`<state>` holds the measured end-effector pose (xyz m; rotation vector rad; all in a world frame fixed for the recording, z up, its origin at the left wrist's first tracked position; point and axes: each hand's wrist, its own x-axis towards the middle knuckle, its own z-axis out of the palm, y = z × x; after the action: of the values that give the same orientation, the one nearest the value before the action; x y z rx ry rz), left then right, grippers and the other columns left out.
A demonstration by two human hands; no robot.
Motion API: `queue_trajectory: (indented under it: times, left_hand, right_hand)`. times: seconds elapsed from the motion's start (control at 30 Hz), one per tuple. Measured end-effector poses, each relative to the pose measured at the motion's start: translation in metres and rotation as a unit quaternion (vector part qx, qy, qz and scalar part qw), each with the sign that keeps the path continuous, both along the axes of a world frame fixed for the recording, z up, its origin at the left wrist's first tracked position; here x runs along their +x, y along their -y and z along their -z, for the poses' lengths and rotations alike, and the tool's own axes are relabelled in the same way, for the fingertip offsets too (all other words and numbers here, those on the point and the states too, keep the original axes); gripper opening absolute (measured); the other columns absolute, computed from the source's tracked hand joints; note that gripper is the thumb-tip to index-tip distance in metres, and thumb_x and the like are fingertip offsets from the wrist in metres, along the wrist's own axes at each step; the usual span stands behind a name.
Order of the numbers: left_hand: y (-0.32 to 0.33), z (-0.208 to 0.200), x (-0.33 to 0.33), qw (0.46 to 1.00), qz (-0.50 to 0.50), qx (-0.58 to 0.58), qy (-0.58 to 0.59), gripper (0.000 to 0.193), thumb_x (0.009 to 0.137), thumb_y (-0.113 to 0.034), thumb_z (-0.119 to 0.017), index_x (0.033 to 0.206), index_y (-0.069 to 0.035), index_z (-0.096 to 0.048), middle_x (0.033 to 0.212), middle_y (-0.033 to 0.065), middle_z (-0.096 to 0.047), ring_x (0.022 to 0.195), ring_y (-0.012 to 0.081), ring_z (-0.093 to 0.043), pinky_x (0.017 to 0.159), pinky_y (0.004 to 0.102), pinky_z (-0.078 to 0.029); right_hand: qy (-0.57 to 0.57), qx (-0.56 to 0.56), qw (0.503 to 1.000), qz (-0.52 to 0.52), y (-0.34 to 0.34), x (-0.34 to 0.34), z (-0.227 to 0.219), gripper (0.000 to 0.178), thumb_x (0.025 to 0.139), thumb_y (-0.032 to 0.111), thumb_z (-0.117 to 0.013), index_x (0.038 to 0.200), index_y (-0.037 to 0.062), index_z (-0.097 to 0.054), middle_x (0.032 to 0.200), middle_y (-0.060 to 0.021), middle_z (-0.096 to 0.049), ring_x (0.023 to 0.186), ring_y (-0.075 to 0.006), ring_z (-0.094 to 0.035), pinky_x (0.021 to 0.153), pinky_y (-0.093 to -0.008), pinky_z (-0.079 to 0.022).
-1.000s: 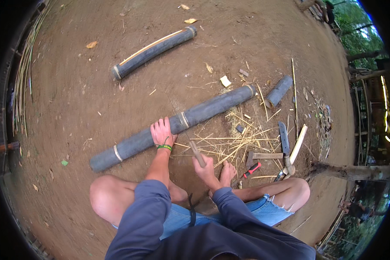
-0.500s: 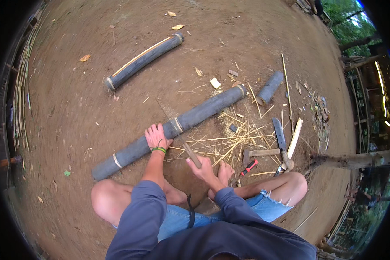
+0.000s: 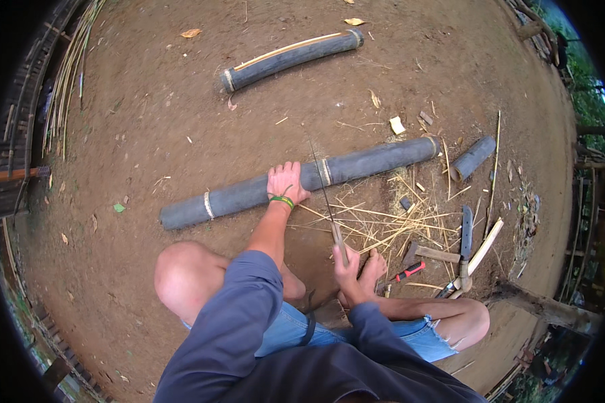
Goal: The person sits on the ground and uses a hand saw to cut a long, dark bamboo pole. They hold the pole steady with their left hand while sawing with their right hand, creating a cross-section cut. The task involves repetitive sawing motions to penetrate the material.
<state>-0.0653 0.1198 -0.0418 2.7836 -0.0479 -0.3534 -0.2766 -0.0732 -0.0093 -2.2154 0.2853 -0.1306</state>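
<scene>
Drawn back toward the body since half a second ago, the saw [image 3: 337,234] has its handle farther from the pole [image 3: 383,162] than it was. The view has swung too, so everything on the ground sits farther right in it. The left grip [image 3: 286,180] has kept its place on the pole, palm down, fingers over the top and thumb along the near side, clasping it. The right grip [image 3: 347,267] is closed around the saw's handle, just beside the person's foot [image 3: 372,269].

The pole lies on the ground in front of the knees, slanting away toward the right. The saw's thin blade crosses it between the left grip and a pale ring [image 3: 325,172]; how deep any cut goes, I cannot tell.

Loose strips [image 3: 376,225] lie scattered on the near side of the pole, right of the saw. Beyond them are an axe [image 3: 438,253], a red-handled tool [image 3: 410,271] and a big knife [image 3: 466,232], with a pale split piece [image 3: 485,250] beside the knife. A short tube [image 3: 474,158] lies near the pole's right end; a slit tube [image 3: 296,58] lies well apart, farther out.
</scene>
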Motion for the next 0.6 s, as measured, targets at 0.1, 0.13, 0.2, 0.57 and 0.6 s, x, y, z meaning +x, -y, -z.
queue_trajectory:
  times: [0.1, 0.13, 0.2, 0.57, 0.6]
  left_hand:
    - [0.003, -0.003, 0.008, 1.0, 0.008, 0.014, 0.006, 0.075, 0.056, -0.042, -0.09, 0.118, -0.011, -0.063, 0.113, 0.0101, -0.067, 0.112, 0.0309, -0.065, 0.099, 0.0445, -0.048]
    - [0.001, -0.001, 0.001, 1.0, 0.009, 0.01, -0.004, 0.075, 0.056, -0.042, -0.09, 0.118, -0.011, -0.062, 0.114, 0.0102, -0.067, 0.112, 0.0309, -0.065, 0.099, 0.0445, -0.048]
    - [-0.003, 0.001, -0.001, 1.0, 0.005, 0.019, -0.002, 0.077, 0.056, -0.042, -0.091, 0.121, -0.011, -0.062, 0.114, 0.0104, -0.067, 0.111, 0.0307, -0.065, 0.098, 0.0443, -0.048]
    - [0.0, 0.004, 0.002, 1.0, -0.007, 0.012, 0.009, 0.082, 0.055, -0.043, -0.091, 0.125, -0.011, -0.063, 0.117, 0.0114, -0.067, 0.111, 0.0312, -0.065, 0.098, 0.0443, -0.049]
    - [-0.004, 0.005, 0.003, 1.0, -0.008, 0.009, 0.008, 0.082, 0.055, -0.043, -0.091, 0.125, -0.011, -0.063, 0.117, 0.0114, -0.068, 0.111, 0.0313, -0.065, 0.099, 0.0443, -0.049]
  right_hand:
    - [-0.068, 0.107, 0.992, -0.009, -0.013, 0.073, 0.001, 0.03, 0.1, 0.026, -0.066, 0.085, -0.0001, -0.065, 0.063, -0.0113, -0.055, 0.056, -0.0206, -0.049, 0.056, -0.0383, -0.038]
    - [-0.087, 0.138, 0.987, 0.0, -0.017, 0.075, -0.007, 0.031, 0.1, 0.026, -0.065, 0.084, 0.0, -0.064, 0.063, -0.0097, -0.054, 0.057, -0.0191, -0.048, 0.056, -0.0376, -0.036]
    - [-0.117, 0.194, 0.974, 0.002, -0.005, 0.039, -0.017, 0.033, 0.1, 0.026, -0.067, 0.082, -0.0012, -0.063, 0.063, -0.0028, -0.051, 0.061, -0.0118, -0.044, 0.056, -0.034, -0.036]
    - [-0.086, 0.184, 0.979, 0.013, -0.022, 0.118, 0.009, 0.043, 0.1, 0.034, -0.066, 0.076, -0.0009, -0.059, 0.061, -0.0038, -0.047, 0.061, -0.0141, -0.042, 0.057, -0.0374, -0.034]
    - [-0.092, 0.178, 0.98, 0.0, -0.022, 0.119, 0.007, 0.044, 0.1, 0.034, -0.066, 0.076, -0.0011, -0.059, 0.061, -0.003, -0.047, 0.06, -0.0132, -0.042, 0.056, -0.0367, -0.034]
